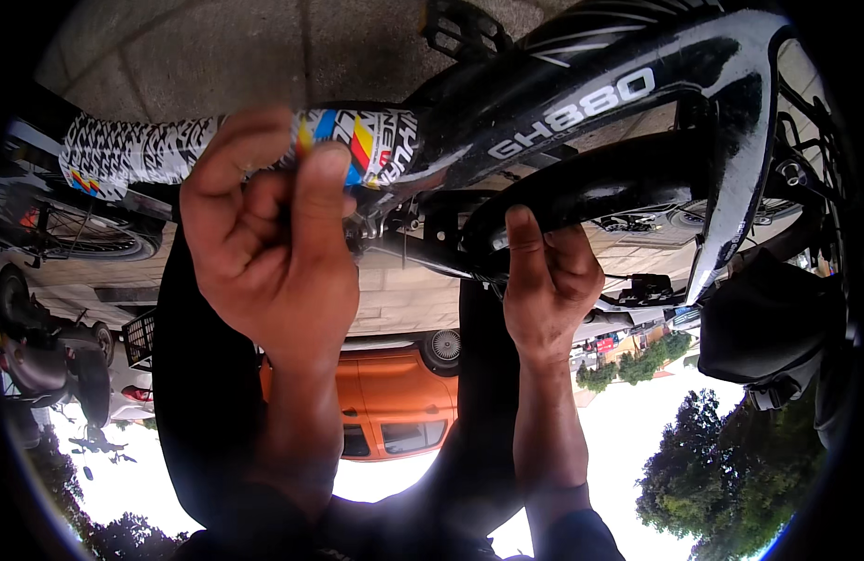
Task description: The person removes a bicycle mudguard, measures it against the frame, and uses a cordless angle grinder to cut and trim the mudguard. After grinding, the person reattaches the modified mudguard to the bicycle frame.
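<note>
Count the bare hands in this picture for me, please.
2: the left hand, fingers curled in front of the colourful patterned wrap, and the right hand, by the curved glossy black part near the bicycle frame. No others show.

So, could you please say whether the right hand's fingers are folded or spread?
Folded: the right hand shows bent fingers beside its thumb; whether they grip anything, I cannot tell.

Left fingers point(224, 161) curl beside a raised thumb point(322, 187) — right fingers point(574, 257) bend, thumb point(525, 245) extended
</note>
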Tool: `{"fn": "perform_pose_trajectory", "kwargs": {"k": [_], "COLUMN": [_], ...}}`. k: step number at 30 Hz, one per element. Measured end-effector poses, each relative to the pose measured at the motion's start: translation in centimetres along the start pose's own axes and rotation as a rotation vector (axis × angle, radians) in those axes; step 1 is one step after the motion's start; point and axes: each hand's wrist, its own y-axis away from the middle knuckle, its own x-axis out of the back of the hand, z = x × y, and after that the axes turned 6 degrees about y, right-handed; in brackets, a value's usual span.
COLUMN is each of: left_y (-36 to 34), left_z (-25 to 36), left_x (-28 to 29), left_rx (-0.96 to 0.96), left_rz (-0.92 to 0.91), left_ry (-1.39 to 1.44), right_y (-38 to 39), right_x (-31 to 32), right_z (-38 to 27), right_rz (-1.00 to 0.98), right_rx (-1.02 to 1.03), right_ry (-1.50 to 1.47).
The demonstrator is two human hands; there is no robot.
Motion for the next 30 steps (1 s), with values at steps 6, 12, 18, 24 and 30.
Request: {"fn": "perform_pose_trajectory", "kwargs": {"k": [6,12,18,24,30], "left_y": [0.1,0.0,0.2,0.2,-0.4], "left_z": [0.2,0.1,0.0,-0.2,0.4], "left_x": [0.0,-0.1,0.0,-0.5,-0.5], "left_rx": [0.029,0.022,0.007,-0.009,0.007], "left_rz": [0.0,0.004,-0.009,0.035,0.061], "left_ry": [0.009,0.052,0.037,0.019,-0.019], "right_y": [0.0,-0.1,0.0,-0.6,-1.1], "right_x": [0.5,-0.2,0.1,1.1,2.9], "right_z": [-0.1,-0.2,-0.4,-0.1,-0.6], "right_rz": [-0.052,-0.033,-0.027,-0.095,-0.306], "right_rx": [0.017,-0.037,-0.042,-0.067,-0.172], "right_ry": [0.019,-0.113,-0.109,-0.105,-0.353]}}
